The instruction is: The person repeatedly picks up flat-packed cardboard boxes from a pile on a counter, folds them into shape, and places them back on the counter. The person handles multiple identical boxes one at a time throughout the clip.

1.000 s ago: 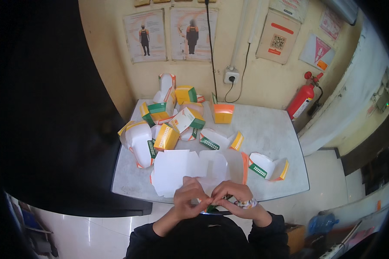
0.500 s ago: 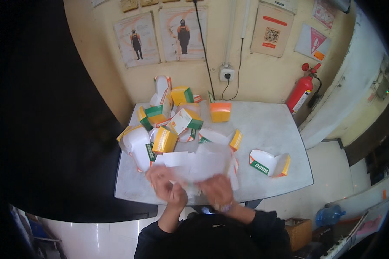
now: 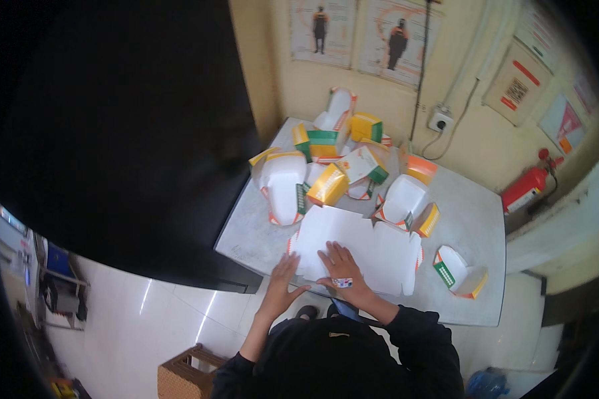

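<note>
A flat, unfolded carton blank lies near the front of the table, its white inner side up and notched edges showing at the sides. My left hand is at its left front corner, fingers stretched out and thumb apart. On the blank's front part rests my right hand, palm down with the fingers spread. Just beyond it stands an open white carton. To the right, a small open carton with green and yellow sides lies by itself.
Folded yellow, green and white cartons are heaped at the back left of the grey table. A dark panel borders its left side. A fire extinguisher hangs on the right wall, and a socket with a plugged cable sits behind.
My view has swung left. My hands, blurred and raised around white card before, now lie spread at the flat blank. An open white carton now partly covers the orange one at the back.
</note>
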{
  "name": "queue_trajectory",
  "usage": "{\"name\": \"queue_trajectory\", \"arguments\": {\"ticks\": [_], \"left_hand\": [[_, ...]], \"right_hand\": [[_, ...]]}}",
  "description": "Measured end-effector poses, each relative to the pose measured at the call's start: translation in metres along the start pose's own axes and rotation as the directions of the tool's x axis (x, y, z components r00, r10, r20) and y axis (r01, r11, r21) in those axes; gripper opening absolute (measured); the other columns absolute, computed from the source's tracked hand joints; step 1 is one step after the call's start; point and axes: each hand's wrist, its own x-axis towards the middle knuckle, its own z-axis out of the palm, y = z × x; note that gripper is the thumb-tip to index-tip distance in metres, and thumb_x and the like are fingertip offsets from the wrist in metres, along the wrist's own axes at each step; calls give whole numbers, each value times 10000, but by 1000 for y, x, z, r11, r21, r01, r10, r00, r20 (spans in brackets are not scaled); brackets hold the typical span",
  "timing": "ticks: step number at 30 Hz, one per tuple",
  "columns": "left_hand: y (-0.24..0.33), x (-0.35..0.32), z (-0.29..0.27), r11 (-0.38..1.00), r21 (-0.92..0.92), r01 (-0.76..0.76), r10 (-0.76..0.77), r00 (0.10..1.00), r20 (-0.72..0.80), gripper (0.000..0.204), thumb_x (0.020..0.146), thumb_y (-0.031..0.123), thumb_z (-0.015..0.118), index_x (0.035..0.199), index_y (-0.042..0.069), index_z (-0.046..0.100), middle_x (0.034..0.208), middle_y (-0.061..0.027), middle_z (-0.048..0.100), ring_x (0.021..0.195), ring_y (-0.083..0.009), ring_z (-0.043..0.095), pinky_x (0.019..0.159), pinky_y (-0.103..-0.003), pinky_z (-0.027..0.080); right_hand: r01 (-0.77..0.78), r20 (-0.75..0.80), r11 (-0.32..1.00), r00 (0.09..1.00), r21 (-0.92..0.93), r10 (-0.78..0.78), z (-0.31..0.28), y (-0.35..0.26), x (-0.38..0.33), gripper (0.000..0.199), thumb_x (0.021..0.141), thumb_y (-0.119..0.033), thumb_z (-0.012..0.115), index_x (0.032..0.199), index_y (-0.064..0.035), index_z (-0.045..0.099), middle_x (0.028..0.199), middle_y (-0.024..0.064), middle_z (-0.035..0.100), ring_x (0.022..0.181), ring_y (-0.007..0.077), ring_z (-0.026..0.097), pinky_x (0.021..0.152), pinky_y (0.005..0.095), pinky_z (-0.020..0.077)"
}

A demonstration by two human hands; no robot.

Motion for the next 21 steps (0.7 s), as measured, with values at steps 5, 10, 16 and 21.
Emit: {"name": "queue_trajectory", "arguments": {"ticks": [5,10,16,21], "left_hand": [[-7,-4,8,991,-131,9,-15,999,-42,615,736,168,699,1284,69,439,1349,-129,403,1265,-322,346,1031,-397,303],[2,18,-13,962,-245,-119,84,985,-149,547,724,126,706,1224,55,496,1272,-139,478,1245,-329,372,1023,-402,303],[52,63,-31,651,-646,-398,145,901,-409,297,714,54,703,981,40,574,980,-97,611,1030,-265,535,975,-382,332],[122,57,-34,479,-784,-395,21,898,-440,183,726,-37,669,861,13,556,787,-62,567,750,-163,518,740,-295,396]], "right_hand": [[90,-76,996,993,6,-89,-19,2,8,511,787,-337,606,1172,-16,509,1196,219,501,1133,358,456,947,397,383],[-148,-72,965,983,217,167,-56,-20,15,194,804,-90,580,988,-32,570,898,146,618,817,324,578,740,409,461],[-87,-644,995,764,-39,42,-116,-62,0,200,704,-13,651,887,-61,588,758,81,606,616,254,554,564,344,416],[-99,-750,986,660,-134,-35,-139,-92,-41,281,637,-5,699,882,-104,603,718,41,596,574,216,529,518,324,385]]}}
